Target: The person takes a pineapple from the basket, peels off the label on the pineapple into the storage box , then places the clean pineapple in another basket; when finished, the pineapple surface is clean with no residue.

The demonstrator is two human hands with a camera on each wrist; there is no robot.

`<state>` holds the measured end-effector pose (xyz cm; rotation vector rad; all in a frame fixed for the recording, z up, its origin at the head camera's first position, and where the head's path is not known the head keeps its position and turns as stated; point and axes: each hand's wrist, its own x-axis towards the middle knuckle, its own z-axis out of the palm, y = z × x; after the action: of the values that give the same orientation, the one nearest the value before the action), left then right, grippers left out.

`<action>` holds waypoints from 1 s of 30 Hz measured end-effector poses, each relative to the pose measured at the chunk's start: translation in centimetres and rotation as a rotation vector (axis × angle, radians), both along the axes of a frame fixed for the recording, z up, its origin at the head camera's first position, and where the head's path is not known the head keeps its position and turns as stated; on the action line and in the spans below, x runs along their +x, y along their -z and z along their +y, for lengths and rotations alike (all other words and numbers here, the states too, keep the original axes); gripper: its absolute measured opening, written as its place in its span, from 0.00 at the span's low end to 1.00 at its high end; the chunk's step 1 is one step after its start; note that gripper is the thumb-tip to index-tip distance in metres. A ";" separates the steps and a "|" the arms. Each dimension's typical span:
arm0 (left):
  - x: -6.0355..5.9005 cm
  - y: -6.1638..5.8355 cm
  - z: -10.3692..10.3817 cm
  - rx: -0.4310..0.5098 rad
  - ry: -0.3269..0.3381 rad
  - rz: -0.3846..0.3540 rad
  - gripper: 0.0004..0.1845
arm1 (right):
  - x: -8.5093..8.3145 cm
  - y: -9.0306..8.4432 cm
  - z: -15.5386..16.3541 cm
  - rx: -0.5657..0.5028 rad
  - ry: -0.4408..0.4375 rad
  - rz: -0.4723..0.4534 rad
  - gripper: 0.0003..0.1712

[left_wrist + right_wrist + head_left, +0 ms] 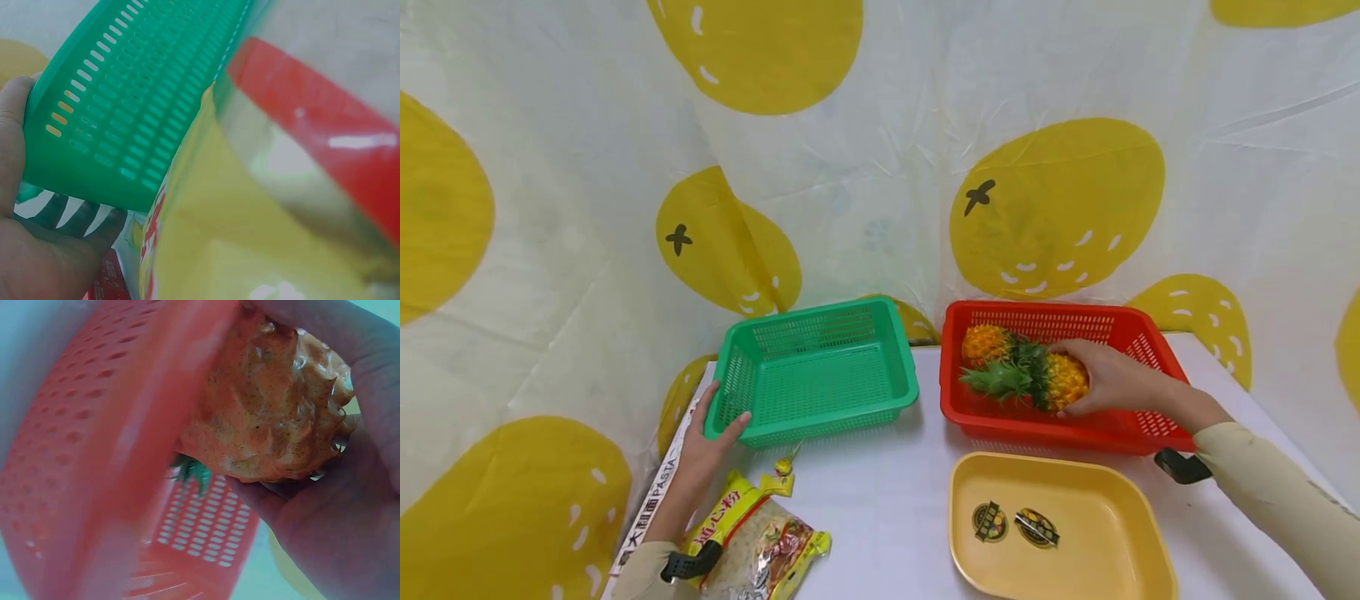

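My right hand (1099, 373) grips a small pineapple (1067, 382) round its orange body, inside the red basket (958, 408). Its green leaves point left, beside a second pineapple (987, 344) in the same basket. The right wrist view shows the bumpy pineapple (269, 406) between thumb and fingers, close to the basket wall (125, 456). At the front left corner of the green basket (820, 425), my left hand (700, 450) holds the rim. In the left wrist view, fingers (106, 234) lie under the perforated green wall (112, 125). No item shows inside that basket.
Below my left hand lies a yellow and clear food bag (760, 542), with a small yellow item (783, 467) behind it. A long white PASTA pack (655, 492) runs along the left edge. A yellow tray (1105, 533) with two dark stickers stands in front of the red basket.
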<state>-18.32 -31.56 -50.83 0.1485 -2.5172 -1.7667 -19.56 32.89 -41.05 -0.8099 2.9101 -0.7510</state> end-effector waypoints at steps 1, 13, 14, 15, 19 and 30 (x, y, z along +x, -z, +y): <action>0.0 0.0 0.0 -0.001 -0.002 0.003 0.51 | -0.1 0.3 0.2 0.009 -0.005 -0.001 0.50; -0.2 0.3 0.2 0.010 0.005 0.012 0.50 | -0.5 3.2 0.4 0.032 -0.020 -0.045 0.53; -0.1 0.3 0.2 0.007 0.004 0.012 0.51 | -0.5 3.3 0.5 0.033 -0.019 -0.046 0.53; 0.0 0.2 0.2 0.003 0.001 0.010 0.51 | -0.5 3.5 0.5 0.038 -0.018 -0.046 0.53; 0.1 0.0 0.2 -0.011 0.001 0.019 0.51 | -0.6 3.7 0.5 0.055 -0.023 -0.039 0.53; 0.7 -2.2 0.6 -0.372 -0.032 0.271 0.49 | -0.1 2.2 0.5 0.100 -0.038 0.002 0.52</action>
<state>-17.59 -31.00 -48.60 -0.0661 -2.5633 -1.1827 -19.69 33.40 -43.28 -0.8538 2.8983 -0.5960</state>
